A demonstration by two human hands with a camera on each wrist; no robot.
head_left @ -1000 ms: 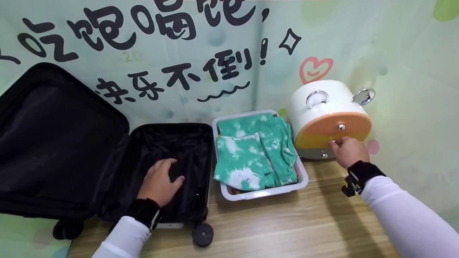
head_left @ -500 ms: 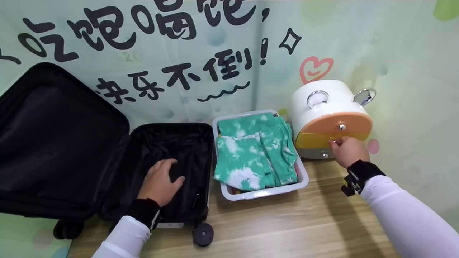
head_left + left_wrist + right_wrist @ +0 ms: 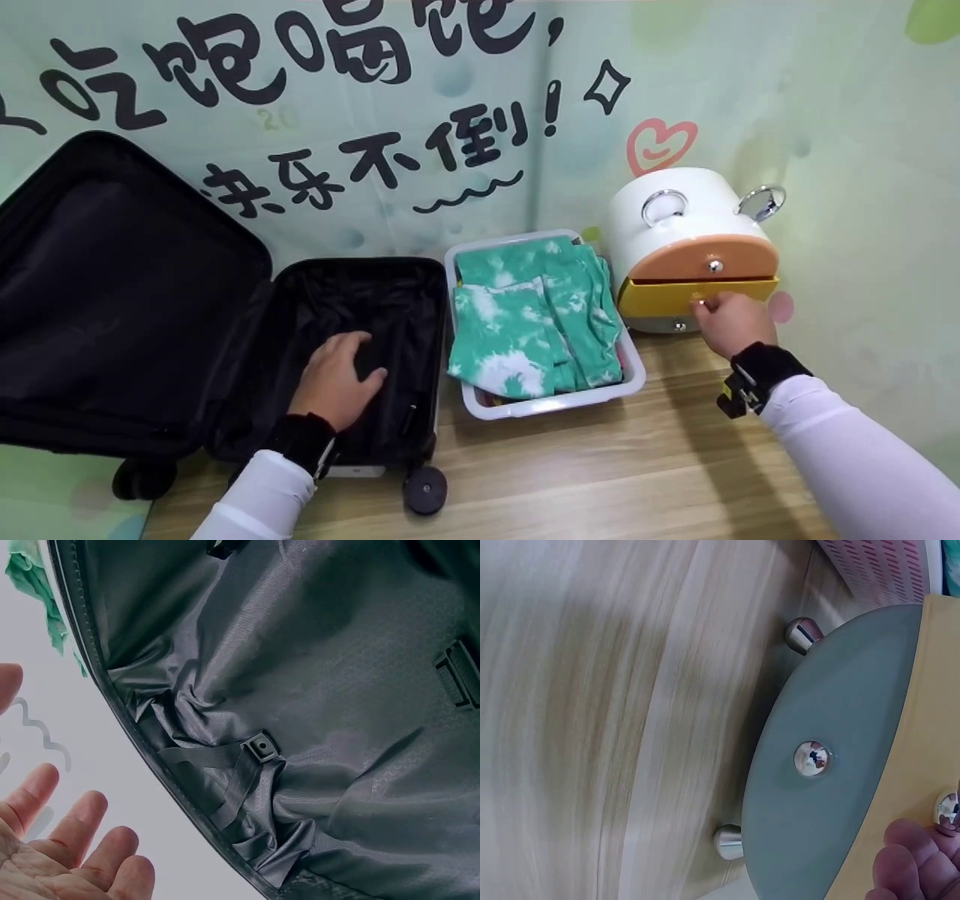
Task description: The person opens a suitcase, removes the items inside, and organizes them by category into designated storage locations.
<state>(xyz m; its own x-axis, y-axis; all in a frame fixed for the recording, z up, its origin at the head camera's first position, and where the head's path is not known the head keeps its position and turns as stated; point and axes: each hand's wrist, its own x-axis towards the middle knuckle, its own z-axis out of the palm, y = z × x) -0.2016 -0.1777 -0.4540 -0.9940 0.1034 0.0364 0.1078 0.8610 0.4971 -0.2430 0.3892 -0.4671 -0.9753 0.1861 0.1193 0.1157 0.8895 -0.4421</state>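
My right hand (image 3: pixel 735 324) pinches the small silver knob (image 3: pixel 946 808) of the yellow drawer (image 3: pixel 656 298). That drawer stands slightly out from a rounded white cabinet (image 3: pixel 671 191), with a thin dark gap along its top edge. Above it is an orange drawer (image 3: pixel 675 259), below it a grey one (image 3: pixel 836 720), each with its own silver knob. My left hand (image 3: pixel 334 382) hovers over the black suitcase (image 3: pixel 397 315), fingers spread and holding nothing. In the left wrist view, the suitcase lining (image 3: pixel 360 690) shows straps and a buckle (image 3: pixel 260 746).
Between suitcase and cabinet sits a white plastic basket (image 3: pixel 555 406) with folded green-and-white tie-dye cloth (image 3: pixel 517 322) on top. The suitcase lid (image 3: pixel 112 300) leans open at the left. A printed backdrop (image 3: pixel 450 112) rises behind the wooden tabletop (image 3: pixel 570 472). Silver ring handles (image 3: pixel 664 206) top the cabinet.
My right hand has drawn the yellow drawer a little outward, so a gap now shows under the orange drawer. The left hand has stayed in place.
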